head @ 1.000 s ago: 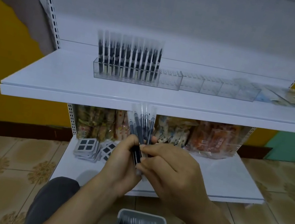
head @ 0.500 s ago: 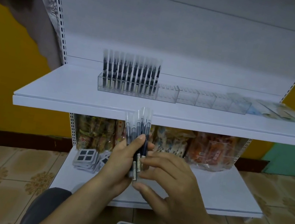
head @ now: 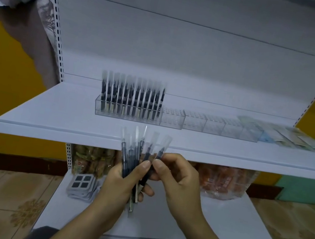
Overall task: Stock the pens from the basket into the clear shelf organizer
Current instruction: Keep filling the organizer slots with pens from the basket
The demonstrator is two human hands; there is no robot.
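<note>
- The left grip (head: 118, 184) held a fanned bundle of sleeved pens (head: 132, 157), just in front of the near edge of the upper shelf (head: 57, 122). The fan looked loose, so one pen could slide down and fall on the lower shelf (head: 218, 225).
- The right grip (head: 182, 178) pinched the rightmost pen (head: 160, 153) of the fan with thumb and fingertips. If the plastic sleeves clung together, a pull could drag a neighbour pen out too.
- The clear shelf organizer (head: 193, 123) stood farther back on the upper shelf. Its left part was full of upright pens (head: 131, 97) and the cells to the right were empty. A careless approach could knock over the standing row.
- The cells looked narrow, so a soft sleeve could catch on an edge and leave the pen tilted.
- The basket was not in view.
</note>
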